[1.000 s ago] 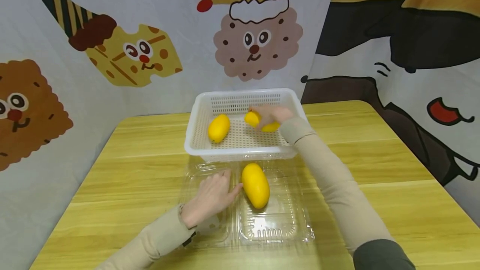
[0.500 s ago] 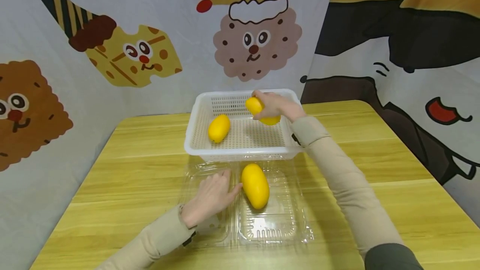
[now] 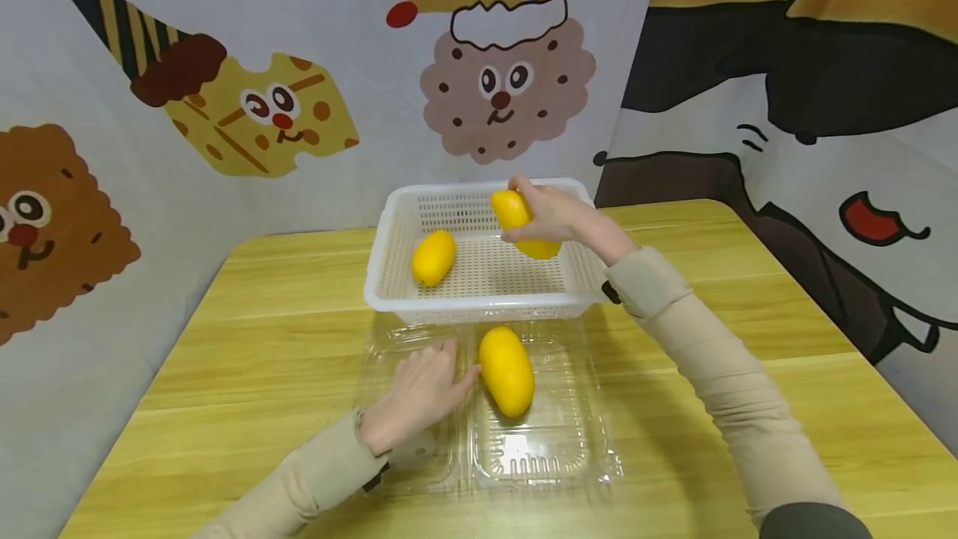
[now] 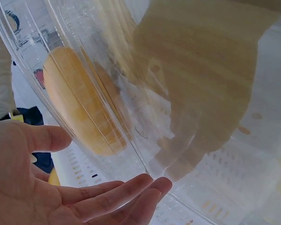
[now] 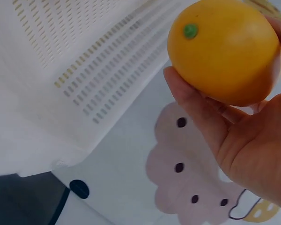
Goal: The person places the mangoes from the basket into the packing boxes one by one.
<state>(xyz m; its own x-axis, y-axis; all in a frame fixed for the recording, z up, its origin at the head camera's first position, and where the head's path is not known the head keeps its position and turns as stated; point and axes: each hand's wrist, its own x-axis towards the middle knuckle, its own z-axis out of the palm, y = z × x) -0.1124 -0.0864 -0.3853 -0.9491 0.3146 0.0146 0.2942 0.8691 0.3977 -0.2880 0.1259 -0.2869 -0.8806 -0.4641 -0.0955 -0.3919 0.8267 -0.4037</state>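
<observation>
Head: right hand (image 3: pixel 550 213) up over the white basket (image 3: pixel 479 304), fingers curled round a yellow fruit (image 3: pixel 511 210). Second fruit (image 3: pixel 434 258) in basket, left side. Left hand (image 3: pixel 421 389) on the clear container (image 3: pixel 554 439), thumb just beside a third fruit (image 3: pixel 506 371).

Left wrist: fingers (image 4: pixel 100 199) extended, loose, against clear plastic.

Right wrist: grip confirmed, green spot (image 5: pixel 190 31) on the fruit's end.

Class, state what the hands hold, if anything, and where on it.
The right hand holds a smooth yellow oval fruit around its middle, both ends showing; the left hand holds nothing.
</observation>
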